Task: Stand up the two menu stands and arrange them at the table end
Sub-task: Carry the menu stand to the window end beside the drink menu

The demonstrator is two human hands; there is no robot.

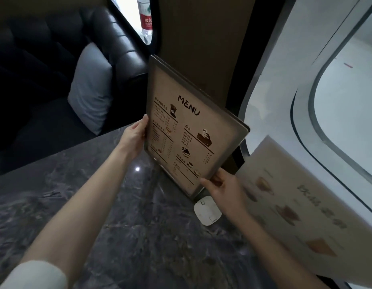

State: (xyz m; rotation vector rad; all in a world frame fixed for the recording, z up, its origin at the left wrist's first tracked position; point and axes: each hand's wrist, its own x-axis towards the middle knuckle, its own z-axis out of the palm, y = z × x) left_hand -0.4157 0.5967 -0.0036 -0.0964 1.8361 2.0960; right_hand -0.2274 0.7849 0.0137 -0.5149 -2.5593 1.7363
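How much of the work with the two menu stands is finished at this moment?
Nothing looks finished yet. In hand: the left hand and right hand hold the MENU stand nearly upright at the dark table end, beside a white pad. Left: the second menu stand on the right looks blurred and tilted, not clearly set.
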